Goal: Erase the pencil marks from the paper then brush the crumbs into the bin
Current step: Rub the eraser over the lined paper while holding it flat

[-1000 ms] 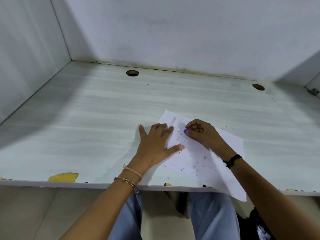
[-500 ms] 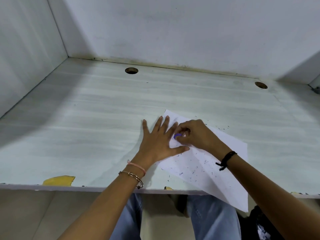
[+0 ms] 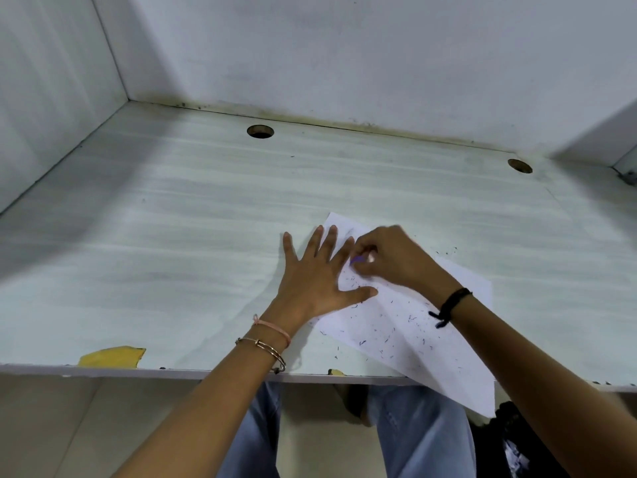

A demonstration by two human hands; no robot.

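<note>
The right grip (image 3: 389,257) pinches what looks like a small purple eraser (image 3: 358,259) against the paper (image 3: 413,332) on the tabletop (image 3: 206,236). The left grip (image 3: 310,284), fingers flat and spread, presses the sheet at the eraser's 8 o'clock.

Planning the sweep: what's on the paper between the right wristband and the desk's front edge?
In the head view, only scattered dark eraser crumbs lie on that stretch of paper.

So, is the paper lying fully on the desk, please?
No, partly off: the paper lies spread flat, its near corner overhanging the front edge of the desk.
</note>
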